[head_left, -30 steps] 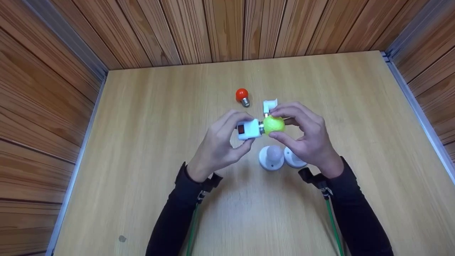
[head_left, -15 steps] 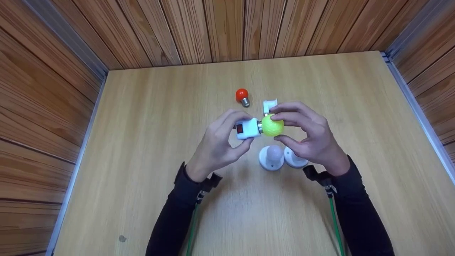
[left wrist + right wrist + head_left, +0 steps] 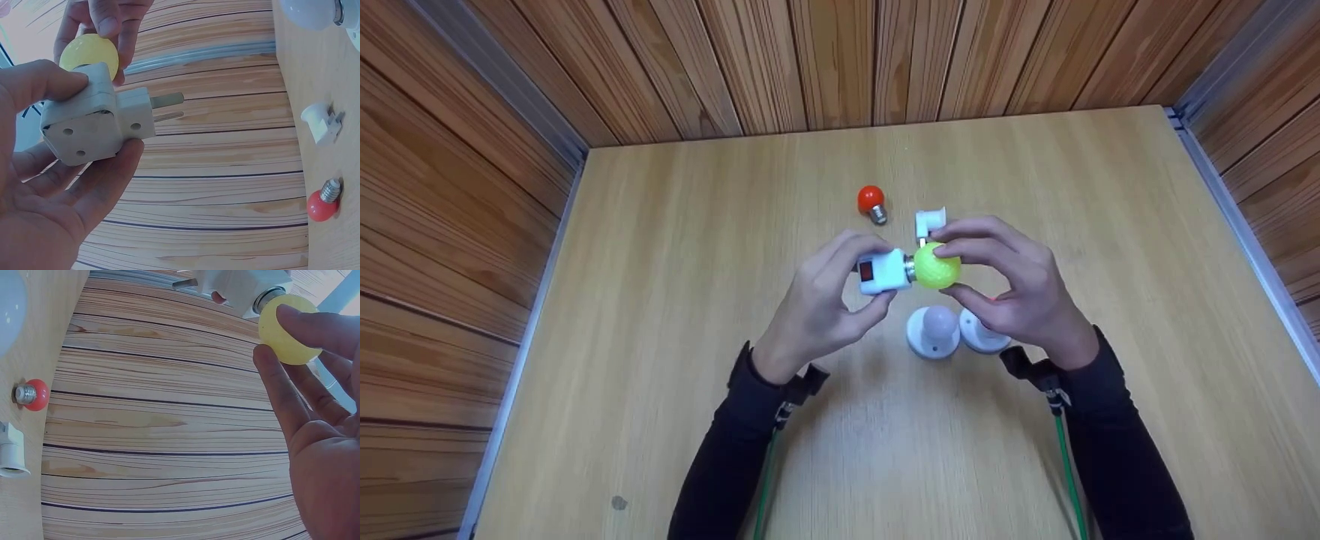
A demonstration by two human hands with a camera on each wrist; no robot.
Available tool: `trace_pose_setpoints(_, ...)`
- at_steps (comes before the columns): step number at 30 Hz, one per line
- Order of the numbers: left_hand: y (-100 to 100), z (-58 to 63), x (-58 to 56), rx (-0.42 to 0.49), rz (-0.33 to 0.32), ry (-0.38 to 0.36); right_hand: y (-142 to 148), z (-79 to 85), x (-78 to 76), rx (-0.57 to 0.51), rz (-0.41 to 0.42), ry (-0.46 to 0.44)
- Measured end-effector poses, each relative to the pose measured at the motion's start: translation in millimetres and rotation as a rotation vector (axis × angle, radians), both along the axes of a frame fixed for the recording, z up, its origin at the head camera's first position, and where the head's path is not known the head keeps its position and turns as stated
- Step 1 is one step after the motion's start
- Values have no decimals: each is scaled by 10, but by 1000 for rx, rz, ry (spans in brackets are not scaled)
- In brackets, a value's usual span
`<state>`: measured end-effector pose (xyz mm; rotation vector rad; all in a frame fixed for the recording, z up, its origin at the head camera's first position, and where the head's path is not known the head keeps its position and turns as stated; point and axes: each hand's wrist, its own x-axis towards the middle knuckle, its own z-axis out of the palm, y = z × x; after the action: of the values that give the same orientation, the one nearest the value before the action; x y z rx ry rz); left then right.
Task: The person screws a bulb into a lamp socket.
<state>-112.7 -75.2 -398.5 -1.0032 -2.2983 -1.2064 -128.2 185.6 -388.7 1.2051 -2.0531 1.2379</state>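
My left hand (image 3: 829, 296) grips a white plug-in lamp socket (image 3: 885, 271) between thumb and fingers. In the left wrist view, two metal prongs (image 3: 167, 101) stick out of its side. My right hand (image 3: 1020, 289) pinches a yellow-green bulb (image 3: 937, 268) by its globe. Part of the bulb's metal screw base (image 3: 270, 297) shows at the socket's mouth; the rest is inside. Both are held above the table, the bulb lying roughly sideways.
Beyond my hands lie a red bulb (image 3: 871, 199) and another white plug-in socket (image 3: 931, 222). Nearer stand a round white lamp holder (image 3: 919, 345) with a white bulb (image 3: 940, 322) and a second round holder (image 3: 979, 339), partly hidden by my right hand. Wood-panelled walls (image 3: 840, 67) surround the table.
My right hand has shifted slightly right and turned, with its fingers repositioned on the yellow-green bulb. The left hand and socket have barely moved.
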Motion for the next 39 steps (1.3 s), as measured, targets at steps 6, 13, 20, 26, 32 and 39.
trace_pose_setpoints(6,1,3,3,-3,-3,-4,4,3,12,13,-1,-13)
trace_pose_setpoints(13,-1,2,11,-1,-3,-8,4,7,29,19,11,-32)
trace_pose_setpoints(20,0,-3,14,0,-2,-8,7,2,29,29,3,-41)
trace_pose_setpoints(26,0,-9,19,2,0,10,-2,-1,9,14,15,-14)
trace_pose_setpoints(32,2,-6,17,-11,12,33,11,3,17,29,9,-54)
trace_pose_setpoints(39,7,-3,12,-18,15,47,36,6,29,60,4,-114)
